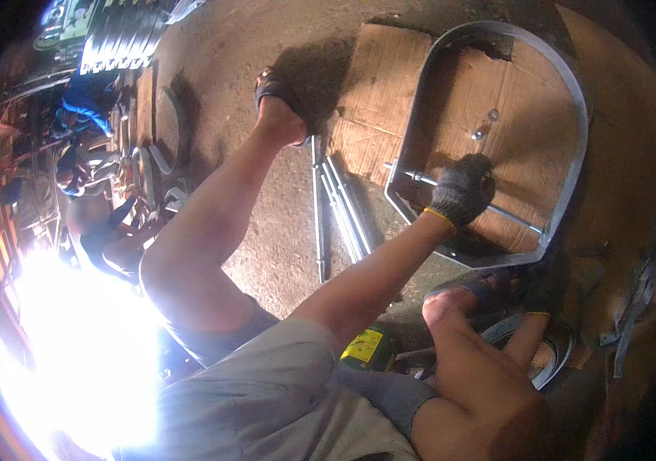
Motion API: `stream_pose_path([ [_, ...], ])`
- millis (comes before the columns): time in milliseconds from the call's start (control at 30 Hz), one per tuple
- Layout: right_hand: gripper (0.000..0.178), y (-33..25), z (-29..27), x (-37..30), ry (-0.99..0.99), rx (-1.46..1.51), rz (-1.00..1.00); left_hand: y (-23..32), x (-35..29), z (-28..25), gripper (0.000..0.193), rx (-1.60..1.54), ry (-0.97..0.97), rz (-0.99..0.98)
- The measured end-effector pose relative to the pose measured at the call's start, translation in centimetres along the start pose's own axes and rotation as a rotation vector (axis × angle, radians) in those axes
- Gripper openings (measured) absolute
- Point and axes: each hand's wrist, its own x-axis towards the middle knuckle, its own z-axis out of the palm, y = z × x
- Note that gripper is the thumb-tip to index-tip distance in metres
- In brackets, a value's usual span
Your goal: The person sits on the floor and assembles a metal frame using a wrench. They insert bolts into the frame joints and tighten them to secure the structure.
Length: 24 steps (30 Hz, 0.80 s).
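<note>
One metal frame (581, 131), one rod (516, 218) across it and two small round metal pieces (477, 135) within; at least three loose rods (318, 207); one left hand (462, 190), one right hand (541, 296); two sandals (285, 96); one yellow-and-green container (366, 347); at least two co-workers (88, 104), exact number unclear

At upper left I see shiny metal lengths (119, 38) and a co-worker in blue (88, 106). Another person (109, 234) is at mid-left, near a curved strip (174, 119). Glare (86, 346) whites out my lower left. A yellow-and-green container (368, 348) sits lower centre; grey strips (635, 307) lie at right.
</note>
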Motion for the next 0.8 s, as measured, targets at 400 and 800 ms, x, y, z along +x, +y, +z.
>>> stream_pose_path([
  [400, 0.032, -2.4, -2.5, -1.8, 0.082, 0.546, 0.093, 2.0, -4.9, 0.8, 0.025, -0.098, -0.026, 0.223],
  [800, 0.029, -4.1, -1.6, 0.7, 0.268, 1.158, 0.562, 3.8, -0.7, 6.2, 0.022, 0.535, -0.29, 0.635],
])
